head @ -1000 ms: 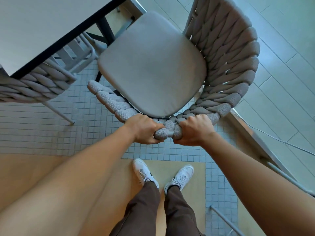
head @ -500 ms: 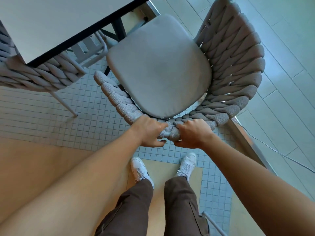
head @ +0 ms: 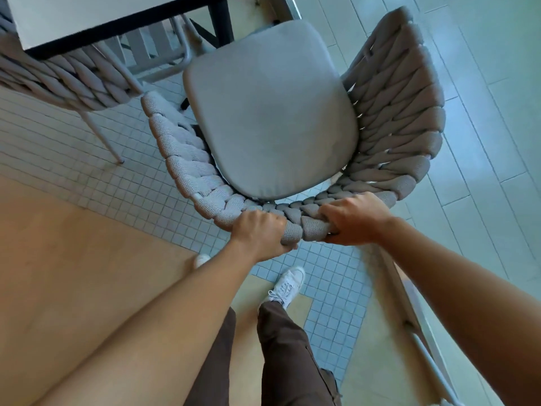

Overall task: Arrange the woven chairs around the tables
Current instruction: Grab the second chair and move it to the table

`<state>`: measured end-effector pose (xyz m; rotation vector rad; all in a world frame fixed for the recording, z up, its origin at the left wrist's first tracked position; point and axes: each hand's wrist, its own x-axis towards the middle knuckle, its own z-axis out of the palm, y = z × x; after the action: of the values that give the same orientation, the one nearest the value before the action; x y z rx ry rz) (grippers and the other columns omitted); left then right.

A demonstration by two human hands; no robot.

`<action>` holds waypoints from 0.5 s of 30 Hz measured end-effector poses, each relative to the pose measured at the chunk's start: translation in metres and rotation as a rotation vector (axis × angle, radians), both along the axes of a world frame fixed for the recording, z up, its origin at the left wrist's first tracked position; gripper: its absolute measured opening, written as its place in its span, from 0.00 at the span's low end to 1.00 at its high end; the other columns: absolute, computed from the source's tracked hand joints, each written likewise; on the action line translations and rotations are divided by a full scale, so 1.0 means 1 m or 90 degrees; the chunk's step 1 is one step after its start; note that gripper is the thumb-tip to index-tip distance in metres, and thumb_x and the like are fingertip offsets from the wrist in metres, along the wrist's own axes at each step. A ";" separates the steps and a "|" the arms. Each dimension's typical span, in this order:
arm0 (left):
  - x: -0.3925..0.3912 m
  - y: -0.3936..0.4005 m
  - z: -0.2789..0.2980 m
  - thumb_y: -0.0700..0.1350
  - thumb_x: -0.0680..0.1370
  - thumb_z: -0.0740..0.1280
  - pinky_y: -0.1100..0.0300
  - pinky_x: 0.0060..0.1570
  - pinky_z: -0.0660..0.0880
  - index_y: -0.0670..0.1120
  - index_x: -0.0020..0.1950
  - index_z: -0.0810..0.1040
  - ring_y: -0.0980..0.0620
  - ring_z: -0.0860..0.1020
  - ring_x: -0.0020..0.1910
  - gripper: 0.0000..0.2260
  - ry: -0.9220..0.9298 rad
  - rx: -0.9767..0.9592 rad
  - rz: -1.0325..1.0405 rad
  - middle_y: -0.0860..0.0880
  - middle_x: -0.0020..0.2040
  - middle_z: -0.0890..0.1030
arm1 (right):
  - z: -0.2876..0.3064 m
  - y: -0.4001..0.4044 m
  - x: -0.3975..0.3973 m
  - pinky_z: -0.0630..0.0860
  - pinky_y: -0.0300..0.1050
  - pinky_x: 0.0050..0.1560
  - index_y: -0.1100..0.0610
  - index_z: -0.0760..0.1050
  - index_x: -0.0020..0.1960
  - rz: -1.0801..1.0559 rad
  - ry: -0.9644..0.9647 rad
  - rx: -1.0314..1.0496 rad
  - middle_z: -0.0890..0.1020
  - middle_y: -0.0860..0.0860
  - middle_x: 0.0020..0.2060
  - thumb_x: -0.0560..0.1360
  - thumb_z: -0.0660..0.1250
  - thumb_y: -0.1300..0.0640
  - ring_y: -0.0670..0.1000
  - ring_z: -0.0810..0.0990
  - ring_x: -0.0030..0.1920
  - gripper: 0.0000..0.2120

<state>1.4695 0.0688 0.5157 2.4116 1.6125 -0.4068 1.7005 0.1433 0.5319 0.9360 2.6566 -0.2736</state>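
Woven chair (head: 395, 121) stands directly ahead of both hands, with its grey seat cushion (head: 272, 112) facing the table (head: 96, 19) beyond. The left hand (head: 259, 232) and the right hand (head: 352, 219) are both clamped on the top rim of the backrest, close to each other but not touching, with the fingers wrapped around the thick braid. The front of the seat is just beside the black table edge and seems not yet under it. A second woven chair (head: 55, 74) is well to the left of the left hand, already tucked in at the table.

To do this step well, the person should probably push evenly with both hands, so the chair goes straight and does not turn. The black table leg (head: 221, 23) is ahead of the cushion; it is better to aim the seat a little to the side of it. A slow push should keep the chair legs from catching on the tile joints.
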 end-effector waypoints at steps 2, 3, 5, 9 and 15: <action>0.001 0.001 -0.004 0.76 0.72 0.58 0.56 0.38 0.69 0.50 0.52 0.79 0.45 0.83 0.44 0.31 0.007 0.016 -0.001 0.50 0.46 0.84 | -0.005 0.002 -0.001 0.75 0.43 0.40 0.45 0.78 0.54 0.004 -0.011 0.017 0.84 0.42 0.46 0.70 0.52 0.25 0.52 0.84 0.44 0.30; -0.001 0.002 -0.005 0.75 0.73 0.58 0.56 0.38 0.70 0.49 0.52 0.79 0.45 0.83 0.43 0.31 0.005 0.016 -0.017 0.50 0.45 0.84 | -0.007 0.001 -0.002 0.76 0.43 0.41 0.45 0.79 0.54 0.004 -0.011 0.023 0.84 0.43 0.45 0.69 0.51 0.25 0.52 0.83 0.44 0.31; -0.009 0.005 -0.007 0.73 0.75 0.57 0.55 0.40 0.74 0.49 0.53 0.79 0.44 0.83 0.43 0.30 -0.007 0.007 -0.046 0.49 0.45 0.84 | -0.008 0.002 -0.004 0.77 0.43 0.41 0.45 0.80 0.52 0.002 -0.005 0.029 0.84 0.44 0.42 0.68 0.50 0.24 0.52 0.84 0.42 0.32; -0.017 0.012 -0.007 0.71 0.75 0.59 0.54 0.42 0.76 0.50 0.55 0.80 0.44 0.83 0.44 0.27 -0.013 0.008 -0.048 0.48 0.44 0.84 | -0.005 0.008 -0.012 0.75 0.44 0.38 0.48 0.81 0.46 0.013 0.014 0.034 0.83 0.46 0.39 0.69 0.52 0.24 0.55 0.84 0.39 0.32; -0.024 0.022 -0.008 0.72 0.75 0.58 0.53 0.43 0.77 0.50 0.56 0.80 0.44 0.83 0.43 0.28 -0.023 0.016 -0.047 0.48 0.44 0.85 | -0.011 0.022 -0.017 0.73 0.43 0.39 0.47 0.81 0.48 0.032 0.022 0.057 0.84 0.45 0.40 0.70 0.54 0.23 0.55 0.84 0.40 0.31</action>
<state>1.4450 0.0910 0.5073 2.4891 1.5262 -0.3551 1.6832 0.1655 0.5214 0.8980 2.7390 -0.1619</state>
